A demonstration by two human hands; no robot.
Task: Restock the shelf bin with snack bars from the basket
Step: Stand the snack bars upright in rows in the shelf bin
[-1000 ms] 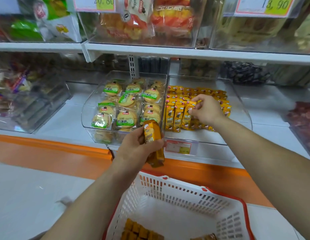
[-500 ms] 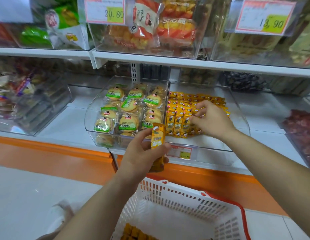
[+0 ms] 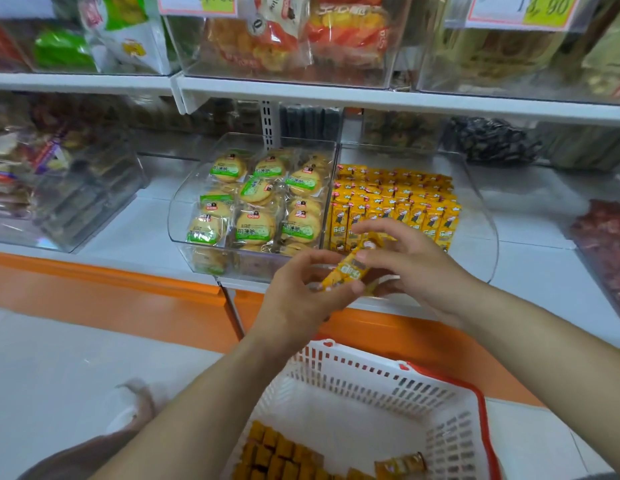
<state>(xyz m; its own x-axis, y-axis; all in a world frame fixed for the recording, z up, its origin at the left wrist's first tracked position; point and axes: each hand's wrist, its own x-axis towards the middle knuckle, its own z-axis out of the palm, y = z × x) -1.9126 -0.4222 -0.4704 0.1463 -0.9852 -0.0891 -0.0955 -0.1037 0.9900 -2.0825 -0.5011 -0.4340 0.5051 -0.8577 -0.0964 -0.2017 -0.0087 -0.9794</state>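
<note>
A yellow snack bar (image 3: 350, 268) is held between both hands in front of the clear shelf bin (image 3: 488, 237). My left hand (image 3: 301, 296) grips its lower end. My right hand (image 3: 405, 261) pinches its upper end with thumb and fingers. Inside the bin, yellow snack bars (image 3: 395, 206) stand upright in several rows filling the left and middle; the right part is bare. Below, the white basket (image 3: 440, 410) with red trim holds more bars (image 3: 277, 455) at its bottom.
A clear bin of round green-labelled biscuits (image 3: 256, 206) sits left of the snack-bar bin. Other clear bins stand at far left (image 3: 59, 195) and far right (image 3: 606, 244). An upper shelf (image 3: 336, 91) overhangs with more packed bins. An orange ledge (image 3: 128, 289) runs below.
My right hand pulled back out of the bin and down to the bar held by my left hand. Both hands now hold that bar together.
</note>
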